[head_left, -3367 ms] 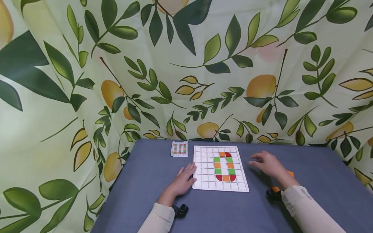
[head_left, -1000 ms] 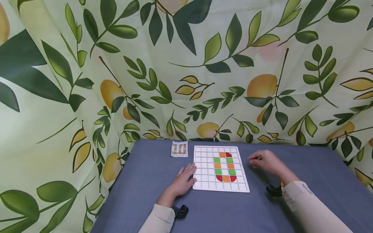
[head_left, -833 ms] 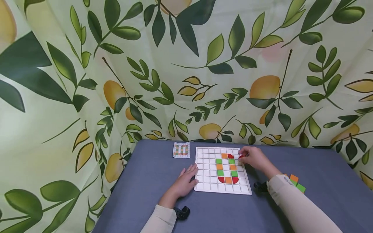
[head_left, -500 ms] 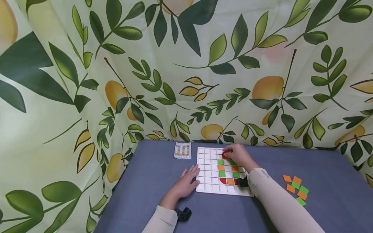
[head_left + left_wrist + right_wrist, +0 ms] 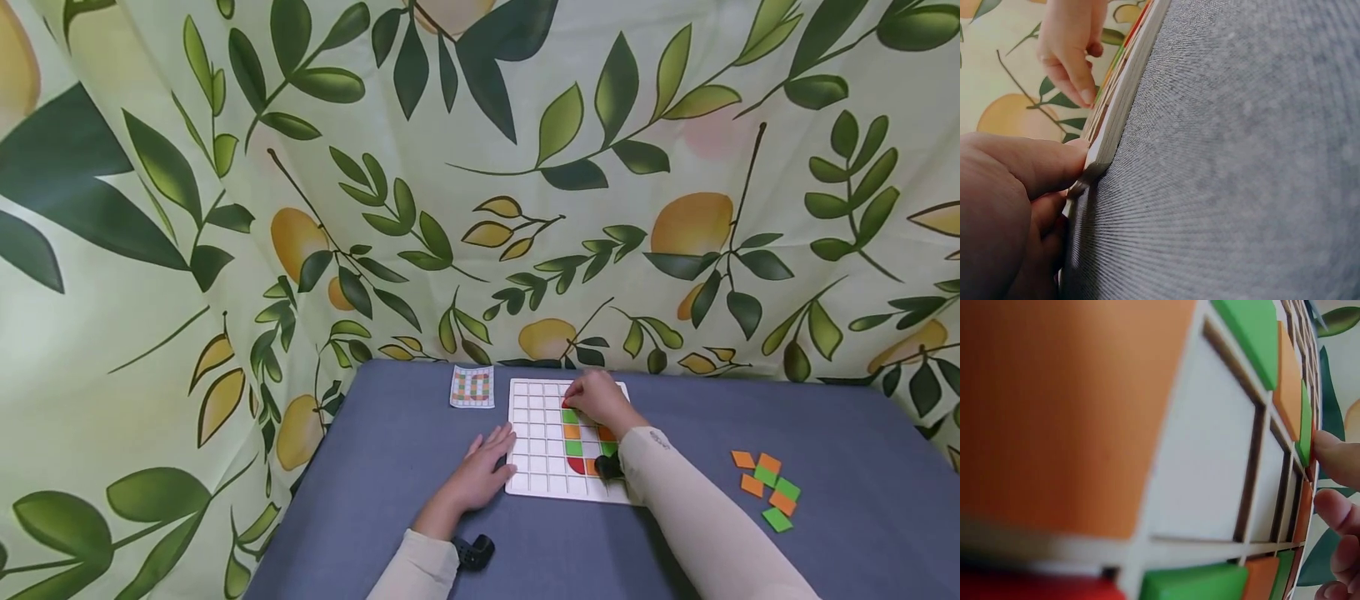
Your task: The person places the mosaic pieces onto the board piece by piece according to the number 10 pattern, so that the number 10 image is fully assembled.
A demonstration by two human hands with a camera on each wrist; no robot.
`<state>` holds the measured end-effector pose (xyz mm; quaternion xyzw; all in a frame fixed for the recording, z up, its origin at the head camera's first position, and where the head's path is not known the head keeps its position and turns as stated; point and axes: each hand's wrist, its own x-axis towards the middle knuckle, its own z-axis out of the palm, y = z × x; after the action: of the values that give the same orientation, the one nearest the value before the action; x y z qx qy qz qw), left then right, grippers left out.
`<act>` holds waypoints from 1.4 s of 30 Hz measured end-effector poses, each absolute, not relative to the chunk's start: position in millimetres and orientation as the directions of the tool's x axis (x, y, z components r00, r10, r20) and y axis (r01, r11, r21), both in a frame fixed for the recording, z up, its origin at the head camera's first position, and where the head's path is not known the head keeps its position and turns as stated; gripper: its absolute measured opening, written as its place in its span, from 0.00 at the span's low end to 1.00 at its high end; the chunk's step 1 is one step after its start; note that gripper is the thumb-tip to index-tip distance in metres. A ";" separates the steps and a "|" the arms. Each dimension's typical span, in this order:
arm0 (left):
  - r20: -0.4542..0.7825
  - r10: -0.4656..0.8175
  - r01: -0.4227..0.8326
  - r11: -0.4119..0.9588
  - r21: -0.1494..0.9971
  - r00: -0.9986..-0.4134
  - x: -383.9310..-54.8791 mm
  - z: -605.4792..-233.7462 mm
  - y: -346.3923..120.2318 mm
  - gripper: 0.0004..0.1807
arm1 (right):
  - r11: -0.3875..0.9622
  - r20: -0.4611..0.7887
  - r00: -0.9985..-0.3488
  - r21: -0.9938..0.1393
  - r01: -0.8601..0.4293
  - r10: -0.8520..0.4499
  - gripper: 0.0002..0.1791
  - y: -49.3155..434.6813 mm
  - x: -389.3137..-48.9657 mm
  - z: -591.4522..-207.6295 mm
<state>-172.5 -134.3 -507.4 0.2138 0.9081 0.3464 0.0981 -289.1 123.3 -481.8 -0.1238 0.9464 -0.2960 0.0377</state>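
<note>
A white grid board point(image 5: 534, 482) lies on the table, with green, orange and red tiles forming a tall ring in its right half. My right hand point(image 5: 600, 397) is over the ring's top row, partly covering it. Its fingertips are at a red tile point(image 5: 566, 404) at the ring's upper left corner, just above a green tile point(image 5: 571, 416). The right wrist view shows a fingertip point(image 5: 1329, 450) against that tile's edge. My left hand point(image 5: 476, 475) lies with fingers extended along the board's left edge, its thumb point(image 5: 1054, 164) touching the rim.
A small printed card point(image 5: 472, 387) with a coloured grid pattern lies behind the board, to the left. Several loose orange and green tiles point(image 5: 777, 520) lie on the table point(image 5: 720, 417) to the right. A leaf-patterned cloth point(image 5: 420, 200) hangs behind the table.
My right hand has come from the table right of the board, carrying the red tile left to the ring's upper left corner. The loose tiles are now uncovered. My left hand stays put.
</note>
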 end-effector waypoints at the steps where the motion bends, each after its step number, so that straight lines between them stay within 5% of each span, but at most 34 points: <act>1: -0.027 0.457 0.323 0.668 0.671 -0.889 -172.7 -507.0 -134.2 0.31 | 0.799 0.015 -0.963 -0.555 -0.232 -0.270 0.02 123.2 -289.3 -481.7; 16: -0.023 0.463 0.331 0.667 0.668 -0.886 -171.6 -509.0 -131.6 0.30 | 0.812 -0.023 -0.955 -0.533 -0.238 -0.295 0.08 150.4 -280.8 -477.7; 33: -0.017 0.470 0.330 0.645 0.689 -0.882 -176.3 -510.9 -138.9 0.31 | 0.895 -0.121 -0.978 -0.435 -0.101 -0.169 0.43 324.1 -199.5 -459.4; 42: -0.028 0.472 0.321 0.641 0.697 -0.881 -173.3 -505.1 -134.4 0.31 | 0.910 -0.207 -0.971 -0.413 -0.023 -0.118 0.45 365.9 -181.1 -468.0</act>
<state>-173.3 -134.4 -505.1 0.2204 0.8999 0.3617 0.1039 -181.1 365.9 -468.0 -0.0365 0.9707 -0.2084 0.1142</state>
